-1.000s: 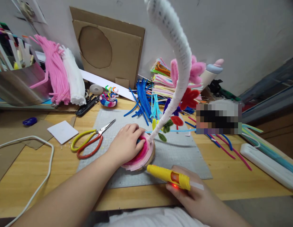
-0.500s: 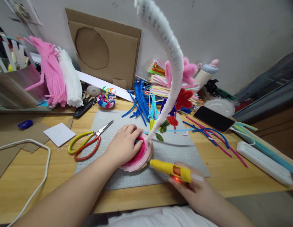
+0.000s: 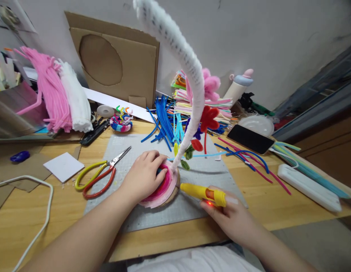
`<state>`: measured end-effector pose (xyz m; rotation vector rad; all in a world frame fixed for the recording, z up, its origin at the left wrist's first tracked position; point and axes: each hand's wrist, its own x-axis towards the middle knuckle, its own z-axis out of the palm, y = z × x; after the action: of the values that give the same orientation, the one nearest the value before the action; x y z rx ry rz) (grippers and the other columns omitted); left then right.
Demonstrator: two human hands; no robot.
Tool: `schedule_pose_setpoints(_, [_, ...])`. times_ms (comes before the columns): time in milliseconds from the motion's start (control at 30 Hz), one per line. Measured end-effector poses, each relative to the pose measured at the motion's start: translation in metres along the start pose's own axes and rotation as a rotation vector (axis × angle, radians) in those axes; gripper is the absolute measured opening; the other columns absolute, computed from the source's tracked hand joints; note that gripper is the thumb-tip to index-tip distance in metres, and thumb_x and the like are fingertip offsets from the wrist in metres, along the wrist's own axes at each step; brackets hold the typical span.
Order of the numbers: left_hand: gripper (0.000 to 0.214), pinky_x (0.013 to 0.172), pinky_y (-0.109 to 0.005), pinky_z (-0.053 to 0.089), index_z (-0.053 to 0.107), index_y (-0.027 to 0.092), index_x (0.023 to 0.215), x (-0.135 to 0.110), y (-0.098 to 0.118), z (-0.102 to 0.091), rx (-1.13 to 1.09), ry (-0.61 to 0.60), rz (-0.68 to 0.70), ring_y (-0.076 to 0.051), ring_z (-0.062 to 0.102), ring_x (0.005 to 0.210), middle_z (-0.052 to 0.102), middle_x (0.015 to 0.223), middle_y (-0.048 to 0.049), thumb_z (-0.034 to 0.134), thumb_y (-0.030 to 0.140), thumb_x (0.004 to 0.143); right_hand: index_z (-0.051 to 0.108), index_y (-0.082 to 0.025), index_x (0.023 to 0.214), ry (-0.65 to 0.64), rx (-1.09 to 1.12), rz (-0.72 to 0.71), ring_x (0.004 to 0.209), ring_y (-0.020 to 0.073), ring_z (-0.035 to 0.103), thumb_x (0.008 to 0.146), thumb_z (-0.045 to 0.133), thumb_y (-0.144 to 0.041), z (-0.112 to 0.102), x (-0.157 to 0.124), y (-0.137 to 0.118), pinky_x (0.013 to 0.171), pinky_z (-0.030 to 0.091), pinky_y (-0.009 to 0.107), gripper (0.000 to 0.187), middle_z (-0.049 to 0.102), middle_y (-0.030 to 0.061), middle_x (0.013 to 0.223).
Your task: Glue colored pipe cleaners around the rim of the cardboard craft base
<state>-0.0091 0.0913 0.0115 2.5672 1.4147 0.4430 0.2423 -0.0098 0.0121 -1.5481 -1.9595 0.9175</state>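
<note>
My left hand rests over a round base and holds it down, its fingers curled across the top. Rings of pink, magenta and pale pink pipe cleaner cover this base, and a cardboard-brown edge shows at its right. A thick white curved stem wrapped in fuzzy pipe cleaner rises from it. Near the stem are a red pipe-cleaner flower, a pink one and green leaves. My right hand grips a yellow glue gun with a red light glowing. Its nozzle tip points at the base's right edge.
A grey cutting mat lies under the work. Scissors with yellow and red handles lie at left, by a white square. Behind are blue pipe cleaners and a cardboard panel. A phone lies at right.
The view has shifted slightly, so most things appear further left. The glue gun's tip stays close to the base's right edge. Both hands keep their holds.
</note>
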Motion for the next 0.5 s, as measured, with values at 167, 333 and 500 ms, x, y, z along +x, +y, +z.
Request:
schedule_pose_setpoints(167, [0.035,0.101,-0.047,0.042,0.056,0.022,0.123,0.001,0.000,0.000,0.002,-0.008,-0.001,-0.028,0.048,0.114,0.054,0.121,-0.0091,0.048,0.032,0.090,0.059,-0.022,0.087,0.005,0.010,0.021,0.078,0.0176,0.062,0.094,0.050,-0.038,-0.001,0.002,0.001,0.072,0.048,0.028,0.020,0.065,0.0023,0.085])
schedule_pose_setpoints(333, [0.035,0.100,-0.047,0.042,0.056,0.022,0.123,0.000,0.000,0.000,-0.004,-0.009,-0.002,-0.028,0.048,0.114,0.055,0.121,-0.0091,0.049,0.032,0.090,0.061,-0.022,0.088,-0.033,-0.029,0.053,0.079,0.0173,0.063,0.095,0.048,-0.039,-0.012,0.012,-0.010,0.071,0.048,0.027,0.022,0.066,0.0023,0.087])
schedule_pose_setpoints(500, [0.034,0.099,-0.047,0.042,0.056,0.023,0.122,0.000,0.000,-0.001,-0.009,-0.001,-0.001,-0.028,0.049,0.113,0.055,0.120,-0.0087,0.049,0.031,0.090,0.059,-0.023,0.090,-0.169,-0.298,0.054,0.078,0.0199,0.064,0.092,0.050,-0.037,-0.033,0.028,-0.045,0.067,0.045,0.030,0.018,0.067,0.0032,0.086])
